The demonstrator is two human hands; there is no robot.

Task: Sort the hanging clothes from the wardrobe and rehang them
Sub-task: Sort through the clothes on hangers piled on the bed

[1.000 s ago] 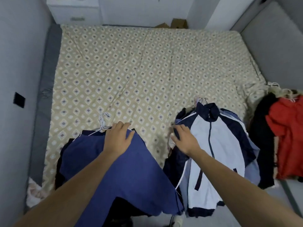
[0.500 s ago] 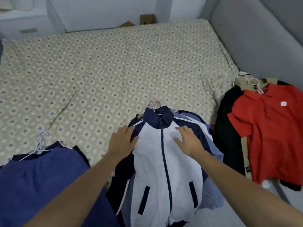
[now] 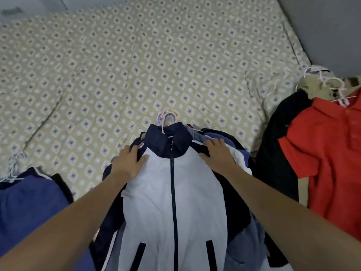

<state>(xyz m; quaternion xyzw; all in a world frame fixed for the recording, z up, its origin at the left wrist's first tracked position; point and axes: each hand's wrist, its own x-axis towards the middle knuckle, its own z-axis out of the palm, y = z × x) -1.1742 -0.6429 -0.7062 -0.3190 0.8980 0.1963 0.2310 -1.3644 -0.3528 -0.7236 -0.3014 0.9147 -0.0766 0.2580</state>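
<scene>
**Head view: both hands flat on the jacket pile, hangers at risk of tangling**

Head view looks down on a bed (image 3: 156, 61) covered in a diamond-patterned sheet, with three heaps of hung clothes along its near edge. In the middle lies a white and navy zip jacket (image 3: 173, 192) on top of a stack of other dark and blue garments, its collar pointing away from the person and a cluster of hanger hooks (image 3: 167, 118) poking out above it. The left hand (image 3: 128, 165) rests on the jacket's left shoulder and the right hand (image 3: 216, 155) on its right shoulder; the fingers of both are spread and nearly straight, pressing on cloth rather than curled round anything.

To the left sits a blue garment (image 3: 29, 208) on a pale hanger, and to the right a red polo shirt (image 3: 332, 153) lies over a black piece, also on hangers.

Risks as I judge them: the hooks are bunched together, so lifting the top jacket alone could drag the ones beneath or snag them. The stack hangs over the bed's edge, and a pull toward the person might slide the lot off. With open palms only, the jacket could also slip off its hanger.
</scene>
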